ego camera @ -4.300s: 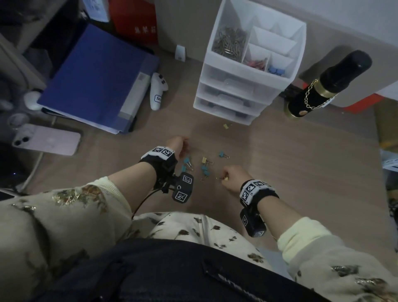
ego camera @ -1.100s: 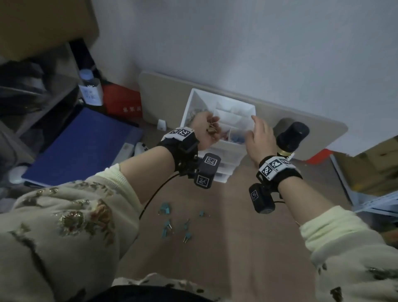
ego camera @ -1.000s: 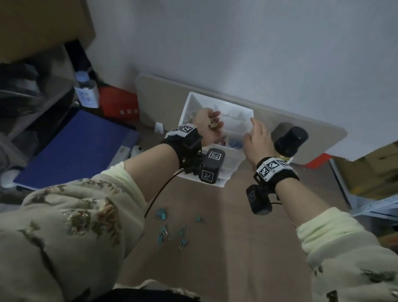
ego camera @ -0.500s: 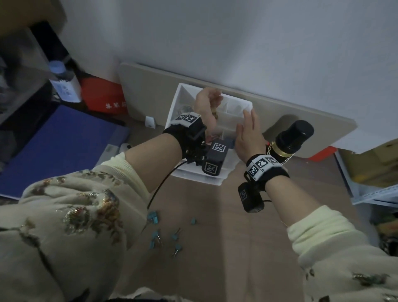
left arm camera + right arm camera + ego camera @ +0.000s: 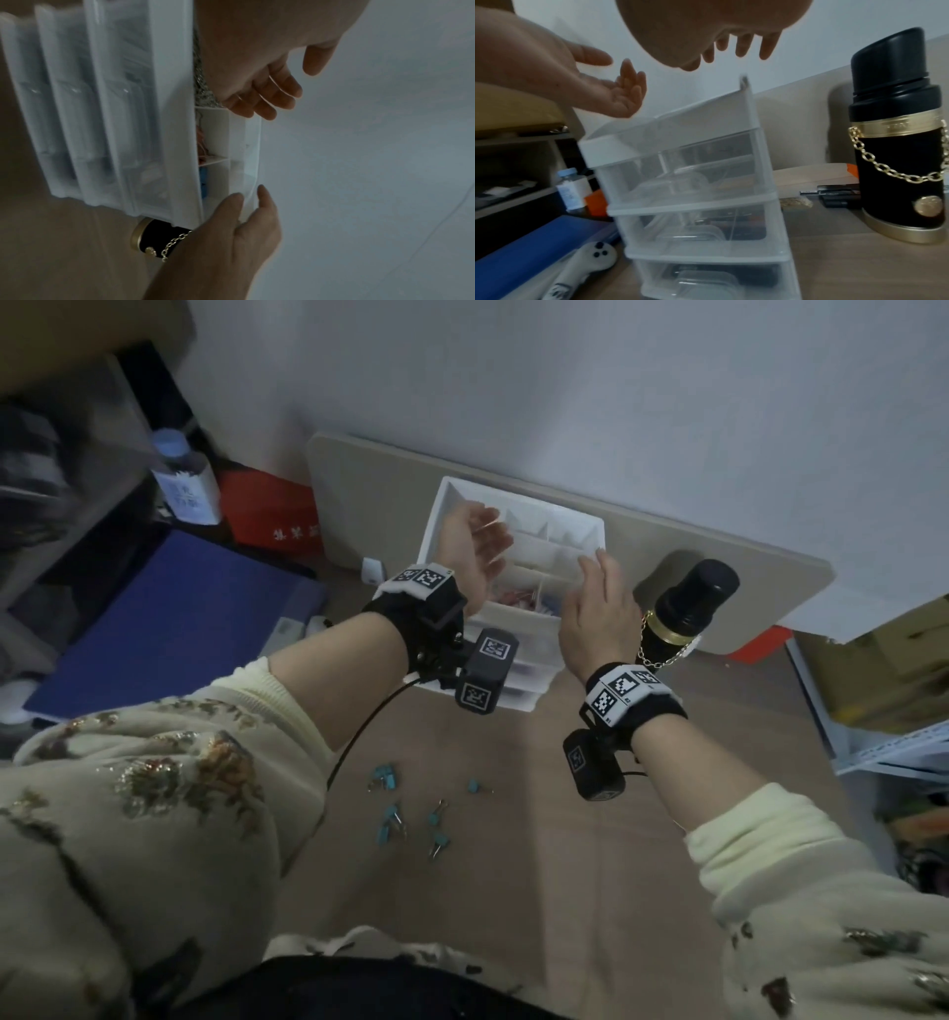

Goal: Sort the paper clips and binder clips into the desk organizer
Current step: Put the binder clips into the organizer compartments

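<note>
We see cream sleeves (image 5: 154, 788) with brown-gold floral print, plain pale-yellow ribbed cuffs (image 5: 287, 701) pushed up forearms. We note black wrist strap on left hand (image 5: 472, 557), white panel with black square-code markers on top, dark camera block (image 5: 485, 677) below wrist carrying two more code markers; thin black cable (image 5: 359, 742) runs from it toward sleeve. Right hand (image 5: 595, 618) wears matching strap, same markers, black camera block (image 5: 593, 765) underneath. Dark garment (image 5: 359, 988) at near edge.
</note>
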Demonstrator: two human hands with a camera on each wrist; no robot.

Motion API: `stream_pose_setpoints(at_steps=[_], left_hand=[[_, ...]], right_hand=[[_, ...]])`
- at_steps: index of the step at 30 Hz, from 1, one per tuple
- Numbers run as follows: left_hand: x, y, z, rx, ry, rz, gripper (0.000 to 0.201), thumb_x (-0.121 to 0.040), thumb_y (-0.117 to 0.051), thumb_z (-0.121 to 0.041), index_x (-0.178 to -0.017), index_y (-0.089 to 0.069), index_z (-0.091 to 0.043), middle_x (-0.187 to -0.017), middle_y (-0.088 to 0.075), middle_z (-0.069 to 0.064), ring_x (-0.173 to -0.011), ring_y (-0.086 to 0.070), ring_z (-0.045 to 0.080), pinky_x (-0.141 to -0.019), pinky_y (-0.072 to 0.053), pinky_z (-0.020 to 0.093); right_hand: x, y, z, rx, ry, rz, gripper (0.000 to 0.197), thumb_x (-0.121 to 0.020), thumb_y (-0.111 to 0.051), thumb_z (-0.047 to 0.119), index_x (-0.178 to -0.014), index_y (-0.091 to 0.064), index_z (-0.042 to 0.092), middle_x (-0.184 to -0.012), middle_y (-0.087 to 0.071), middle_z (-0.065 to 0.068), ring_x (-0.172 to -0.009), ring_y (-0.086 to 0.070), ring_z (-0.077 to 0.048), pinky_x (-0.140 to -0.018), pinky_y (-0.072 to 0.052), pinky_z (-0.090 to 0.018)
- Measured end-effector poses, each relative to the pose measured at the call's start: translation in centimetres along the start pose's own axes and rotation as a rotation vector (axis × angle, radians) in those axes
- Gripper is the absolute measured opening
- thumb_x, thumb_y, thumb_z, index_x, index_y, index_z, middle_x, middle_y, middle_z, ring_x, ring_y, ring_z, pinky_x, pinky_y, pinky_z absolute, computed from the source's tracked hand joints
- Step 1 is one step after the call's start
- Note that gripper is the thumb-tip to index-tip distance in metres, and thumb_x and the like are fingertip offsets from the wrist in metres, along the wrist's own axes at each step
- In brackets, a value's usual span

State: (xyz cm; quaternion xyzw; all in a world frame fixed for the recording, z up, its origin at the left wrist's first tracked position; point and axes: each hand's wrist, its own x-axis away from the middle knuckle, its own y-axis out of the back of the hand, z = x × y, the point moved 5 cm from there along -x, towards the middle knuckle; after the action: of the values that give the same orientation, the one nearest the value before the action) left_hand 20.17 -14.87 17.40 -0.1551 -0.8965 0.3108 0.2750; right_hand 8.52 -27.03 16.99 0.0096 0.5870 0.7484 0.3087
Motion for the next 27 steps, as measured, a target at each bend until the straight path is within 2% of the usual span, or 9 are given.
stream_pose_setpoints(at_steps=[4,6,8,11,14,17,19,22,27], left_hand=[[1.8,2.5,0.7,-0.078,0.008,-0.031,0.027,-0.09,-0.051,-0.02,-0.064,-0.055,-0.018,-0.049,-0.053,-0.008,-0.041,-0.045,0.007,-0.045,-0.028,0.02],[2.7,4.0,1.2,-0.161,0.015,-0.052,0.026,-0.09,-0.053,-0.021,-0.064,-0.054,-0.02,-0.046,-0.05,-0.009,-0.042,-0.045,0.007,-0.047,-0.029,0.02],[3.3,5.9,2.0,-0.249,0.011,-0.081,0.022,-0.09,-0.054,-0.022,-0.069,-0.054,-0.019,-0.055,-0.051,-0.007,-0.051,-0.046,0.009,-0.05,-0.03,0.022],[3.8,9.6,3.9,-0.384,0.05,-0.141,0.015,-0.088,-0.058,-0.024,-0.075,-0.057,-0.018,-0.065,-0.052,-0.004,-0.056,-0.047,0.011,-0.051,-0.031,0.022],[4.1,13.9,6.4,-0.492,0.117,-0.224,0.015,-0.088,-0.059,-0.023,-0.074,-0.058,-0.017,-0.066,-0.055,-0.003,-0.058,-0.048,0.012,-0.053,-0.031,0.022],[4.8,17.9,8.7,-0.611,0.202,-0.293,0.011,-0.089,-0.057,-0.023,-0.081,-0.059,-0.016,-0.073,-0.058,-0.002,-0.06,-0.051,0.012,-0.055,-0.034,0.022],[5.3,20.0,9.9,-0.639,0.263,-0.319,0.009,-0.092,-0.053,-0.02,-0.086,-0.059,-0.015,-0.075,-0.058,-0.003,-0.061,-0.051,0.012,-0.056,-0.035,0.023],[6.1,22.2,11.0,-0.636,0.32,-0.36,0.024,-0.097,-0.044,-0.018,-0.077,-0.057,-0.019,-0.073,-0.054,-0.004,-0.061,-0.047,0.011,-0.057,-0.032,0.023],[7.1,24.1,12.3,-0.573,0.399,-0.386,0.025,-0.098,-0.04,-0.021,-0.075,-0.05,-0.02,-0.07,-0.048,-0.005,-0.056,-0.041,0.009,-0.05,-0.027,0.021]], right_hand=[[1.9,0.7,2.8,-0.029,0.088,-0.069,0.038,-0.093,-0.041,0.023,-0.131,-0.044,0.018,-0.137,-0.039,-0.003,-0.123,-0.039,-0.023,-0.103,-0.032,-0.039],[3.3,0.1,3.7,-0.009,0.128,-0.012,0.038,-0.091,-0.042,0.021,-0.129,-0.045,0.018,-0.133,-0.04,-0.005,-0.121,-0.038,-0.025,-0.104,-0.031,-0.039],[5.1,-1.2,4.2,0.025,0.148,0.111,0.04,-0.091,-0.044,0.02,-0.13,-0.043,0.018,-0.133,-0.039,-0.006,-0.12,-0.035,-0.027,-0.103,-0.029,-0.04],[8.3,-4.2,4.5,-0.05,0.186,0.291,0.036,-0.089,-0.048,0.015,-0.125,-0.051,0.015,-0.125,-0.049,-0.008,-0.115,-0.041,-0.029,-0.096,-0.032,-0.039],[11.8,-8.3,4.4,-0.067,0.235,0.589,0.034,-0.086,-0.048,0.008,-0.118,-0.06,0.013,-0.121,-0.058,-0.008,-0.114,-0.05,-0.027,-0.095,-0.04,-0.037],[15.2,-11.1,3.8,-0.077,0.198,0.865,0.036,-0.087,-0.047,0.006,-0.122,-0.057,0.009,-0.124,-0.056,-0.011,-0.114,-0.052,-0.028,-0.092,-0.038,-0.03],[17.1,-12.5,3.4,-0.037,0.193,0.975,0.039,-0.089,-0.05,0.008,-0.129,-0.051,0.008,-0.131,-0.052,-0.011,-0.12,-0.048,-0.027,-0.095,-0.034,-0.028],[18.9,-14.7,2.8,-0.024,0.147,1.046,0.048,-0.091,-0.054,0.015,-0.137,-0.043,0.013,-0.139,-0.042,-0.009,-0.128,-0.04,-0.025,-0.103,-0.028,-0.028],[20.9,-17.3,3.4,-0.004,0.16,1.031,0.047,-0.087,-0.061,0.031,-0.131,-0.046,0.021,-0.126,-0.043,-0.004,-0.11,-0.053,-0.027,-0.094,-0.045,-0.039]])
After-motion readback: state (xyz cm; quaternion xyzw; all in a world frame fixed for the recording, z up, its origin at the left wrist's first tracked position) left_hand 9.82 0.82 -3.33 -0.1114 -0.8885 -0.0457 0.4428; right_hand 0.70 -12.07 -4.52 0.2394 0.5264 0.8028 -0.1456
